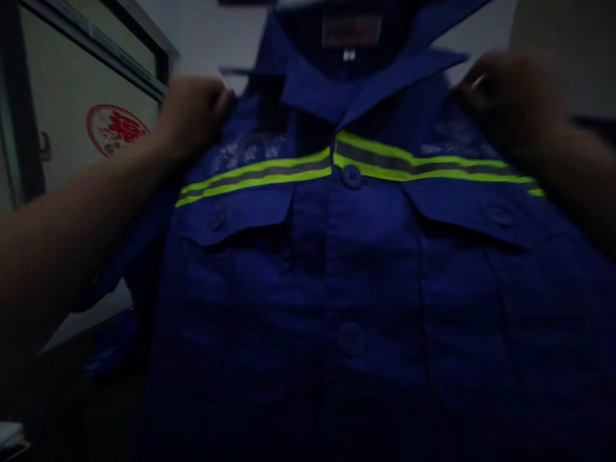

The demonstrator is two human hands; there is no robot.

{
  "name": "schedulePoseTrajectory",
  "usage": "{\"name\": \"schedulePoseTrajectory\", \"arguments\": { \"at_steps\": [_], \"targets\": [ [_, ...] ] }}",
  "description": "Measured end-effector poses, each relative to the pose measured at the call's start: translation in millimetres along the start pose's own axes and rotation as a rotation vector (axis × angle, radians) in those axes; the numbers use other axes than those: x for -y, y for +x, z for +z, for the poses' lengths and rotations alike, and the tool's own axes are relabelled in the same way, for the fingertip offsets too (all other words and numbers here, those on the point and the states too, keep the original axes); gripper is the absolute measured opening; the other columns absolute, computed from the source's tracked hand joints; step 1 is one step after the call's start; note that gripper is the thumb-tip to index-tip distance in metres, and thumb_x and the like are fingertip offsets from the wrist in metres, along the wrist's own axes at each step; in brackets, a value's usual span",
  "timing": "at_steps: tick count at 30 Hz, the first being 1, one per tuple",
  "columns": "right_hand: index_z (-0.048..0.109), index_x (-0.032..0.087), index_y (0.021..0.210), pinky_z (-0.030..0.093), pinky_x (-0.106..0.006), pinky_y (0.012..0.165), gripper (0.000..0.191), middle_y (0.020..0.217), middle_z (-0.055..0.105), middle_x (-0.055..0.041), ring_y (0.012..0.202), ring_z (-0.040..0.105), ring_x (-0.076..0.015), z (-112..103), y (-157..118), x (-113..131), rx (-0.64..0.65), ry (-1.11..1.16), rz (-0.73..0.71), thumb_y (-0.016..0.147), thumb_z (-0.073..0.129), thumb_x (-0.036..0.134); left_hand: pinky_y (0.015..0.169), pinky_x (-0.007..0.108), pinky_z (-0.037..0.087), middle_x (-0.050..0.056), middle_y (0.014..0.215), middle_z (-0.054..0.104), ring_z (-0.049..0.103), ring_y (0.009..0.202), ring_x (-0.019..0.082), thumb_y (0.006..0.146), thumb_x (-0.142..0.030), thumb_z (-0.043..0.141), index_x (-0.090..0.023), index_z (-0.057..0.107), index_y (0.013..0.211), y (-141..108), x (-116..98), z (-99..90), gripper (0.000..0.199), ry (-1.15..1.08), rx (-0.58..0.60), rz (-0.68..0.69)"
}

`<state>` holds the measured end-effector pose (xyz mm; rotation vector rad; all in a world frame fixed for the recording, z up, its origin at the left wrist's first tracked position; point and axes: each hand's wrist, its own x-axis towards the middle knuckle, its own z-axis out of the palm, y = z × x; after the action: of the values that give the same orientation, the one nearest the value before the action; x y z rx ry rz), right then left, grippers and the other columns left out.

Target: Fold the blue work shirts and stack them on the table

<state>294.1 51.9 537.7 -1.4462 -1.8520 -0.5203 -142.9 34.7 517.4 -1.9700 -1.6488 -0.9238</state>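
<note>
A dark blue work jacket hangs upright before me, its front facing the camera. It has a yellow-green and grey stripe across the chest, round buttons down the middle and two flapped chest pockets. My left hand is closed on the shoulder at the left of the view. At the opposite shoulder my right hand grips the cloth, with a ring on one finger. The collar lies open between the hands, with a label inside the neck. The lower part of the jacket is very dark.
On the left is a framed window with a round red decoration. Behind the jacket at lower left lies dark blue cloth. A pale object shows in the bottom left corner.
</note>
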Motion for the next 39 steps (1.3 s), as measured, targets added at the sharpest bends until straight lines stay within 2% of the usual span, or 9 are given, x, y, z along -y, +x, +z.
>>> {"name": "schedulePoseTrajectory", "arguments": {
  "at_steps": [3,6,8,13,18,23,32,35,39],
  "targets": [
    [0.065,0.010,0.108,0.042,-0.043,0.083,0.045,0.099,0.070,-0.0156,0.105,0.063,-0.0273,80,-61,1,0.454,-0.273,0.053,0.089,0.052,0.049,0.082,0.031,0.044,0.012,0.101,0.070,0.064,0.106,0.027,0.095,-0.043,0.032,-0.001,0.065,0.101,-56,4,94.6,0.054,0.114,0.327,0.045],
    [0.067,0.014,0.095,0.047,-0.033,0.081,0.025,0.092,0.072,-0.0147,0.091,0.068,-0.0216,169,-166,-8,0.777,-0.192,0.021,0.093,0.055,0.036,0.084,0.034,0.046,0.014,0.101,0.071,0.065,0.101,0.029,0.094,-0.040,0.042,-0.013,0.066,0.099,-142,12,190.4,0.036,0.112,0.684,-0.007],
    [0.066,0.014,0.093,0.048,-0.029,0.078,0.019,0.091,0.072,-0.0151,0.087,0.068,-0.0200,211,-241,-10,0.956,-0.140,0.034,0.092,0.055,0.029,0.088,0.040,0.045,0.019,0.109,0.068,0.063,0.106,0.031,0.096,-0.034,0.038,-0.013,0.064,0.107,-208,9,233.6,0.036,0.061,0.895,-0.012],
    [0.062,0.014,0.115,0.049,-0.028,0.083,0.028,0.115,0.067,-0.0165,0.104,0.064,-0.0200,259,-378,-2,1.134,-0.048,0.051,0.091,0.048,0.013,0.098,0.042,0.041,0.016,0.136,0.055,0.051,0.125,0.027,0.092,-0.025,0.042,-0.019,0.057,0.127,-353,-16,277.9,0.038,-0.039,1.089,0.008],
    [0.054,0.020,0.133,0.041,-0.045,0.102,0.042,0.140,0.050,-0.0150,0.127,0.049,-0.0273,266,-450,-4,1.224,0.103,0.038,0.097,0.041,0.038,0.108,0.054,0.029,0.011,0.154,0.033,0.030,0.141,0.031,0.096,-0.048,0.033,-0.028,0.039,0.144,-439,-16,297.3,0.053,-0.095,1.235,-0.091],
    [0.036,0.029,0.147,0.021,-0.058,0.112,0.053,0.156,0.028,-0.0069,0.143,0.024,-0.0294,255,-475,-5,1.327,0.067,0.087,0.098,0.031,0.049,0.114,0.056,0.017,0.004,0.159,0.020,0.017,0.146,0.027,0.097,-0.055,0.023,-0.034,0.025,0.150,-464,-6,307.3,0.057,-0.087,1.263,-0.119],
    [0.039,0.028,0.145,0.021,-0.059,0.111,0.055,0.155,0.030,-0.0070,0.143,0.024,-0.0312,218,-487,10,1.328,0.152,0.129,0.095,0.039,0.052,0.114,0.057,0.014,0.002,0.157,0.027,0.020,0.145,0.028,0.094,-0.054,0.035,-0.036,0.034,0.146,-483,8,274.3,0.055,-0.237,1.224,-0.146],
    [0.064,0.023,0.123,0.037,-0.044,0.106,0.038,0.134,0.057,-0.0105,0.128,0.049,-0.0280,233,-462,7,1.303,0.274,0.266,0.091,0.053,0.038,0.112,0.051,0.027,0.009,0.145,0.047,0.039,0.137,0.028,0.090,-0.043,0.049,-0.026,0.051,0.136,-465,8,281.7,0.049,-0.367,1.150,-0.368],
    [0.071,0.018,0.102,0.043,-0.029,0.095,0.021,0.112,0.069,-0.0096,0.109,0.062,-0.0211,288,-418,13,1.146,0.329,0.575,0.087,0.056,0.021,0.104,0.036,0.041,0.013,0.130,0.060,0.055,0.120,0.023,0.088,-0.025,0.052,-0.015,0.059,0.125,-428,-8,326.4,0.040,-0.431,0.980,-0.549]
  ]
}}
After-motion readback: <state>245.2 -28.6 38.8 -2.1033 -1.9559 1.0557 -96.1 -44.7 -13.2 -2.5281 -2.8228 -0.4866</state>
